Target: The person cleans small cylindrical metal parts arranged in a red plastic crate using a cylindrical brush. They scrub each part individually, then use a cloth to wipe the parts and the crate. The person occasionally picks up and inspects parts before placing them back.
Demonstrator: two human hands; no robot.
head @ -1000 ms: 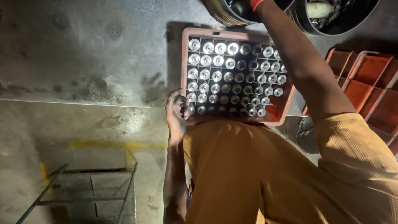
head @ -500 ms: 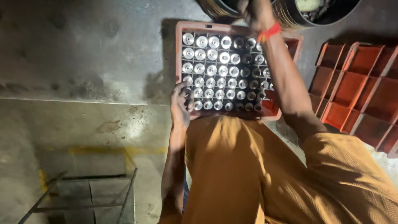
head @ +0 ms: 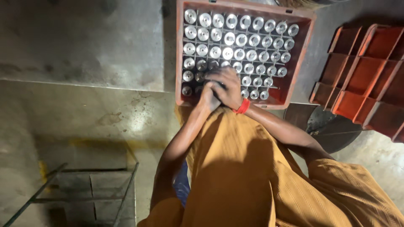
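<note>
I have both hands bunched at the near edge of the red crate (head: 303, 63), left hand (head: 209, 96) under the right hand (head: 227, 86). Whether the fingers clasp a part, I cannot tell. I'd judge it best to seat pieces upright, one per cell. The metal cylinders (head: 235, 42) stand in tidy rows, shiny round tops up, filling most cells.

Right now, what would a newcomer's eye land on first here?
A red plastic crate packed with rows of shiny metal cylinders sits at top centre. Both hands, the left hand and right hand, meet over its near rows. Empty red crates are stacked at right.
</note>
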